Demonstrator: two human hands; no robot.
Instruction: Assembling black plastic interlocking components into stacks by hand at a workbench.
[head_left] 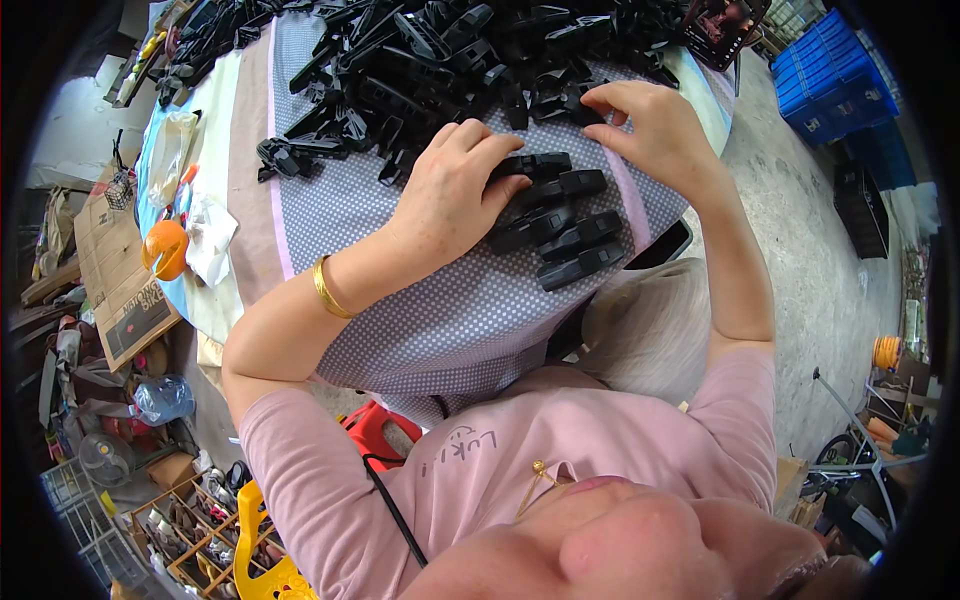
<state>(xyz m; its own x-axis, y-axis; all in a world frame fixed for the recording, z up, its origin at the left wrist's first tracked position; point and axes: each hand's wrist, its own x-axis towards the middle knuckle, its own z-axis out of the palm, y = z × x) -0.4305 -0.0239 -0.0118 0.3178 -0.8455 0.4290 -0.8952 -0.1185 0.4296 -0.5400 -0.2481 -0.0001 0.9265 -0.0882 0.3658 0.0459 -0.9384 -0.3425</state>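
Between left fingers (500, 147), black part (547, 162), right fingers (604, 94) at pile (385, 92)

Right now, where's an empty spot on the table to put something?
Polka-dot cloth lies bare between the left pink stripe, the left forearm and the black plastic pile; also between the gold bracelet and the nearest black pieces. It's crowded between and beyond the left hand and right hand.

- Pink shirt (590, 420), lower centre of the frame: short line of dark lettering (465, 450), inverted to view, beside a small line-drawn smiling face (463, 431).
- Cardboard sheet (112, 255), left of the frame: dark printed lettering (143, 303), slanted, only partly legible.
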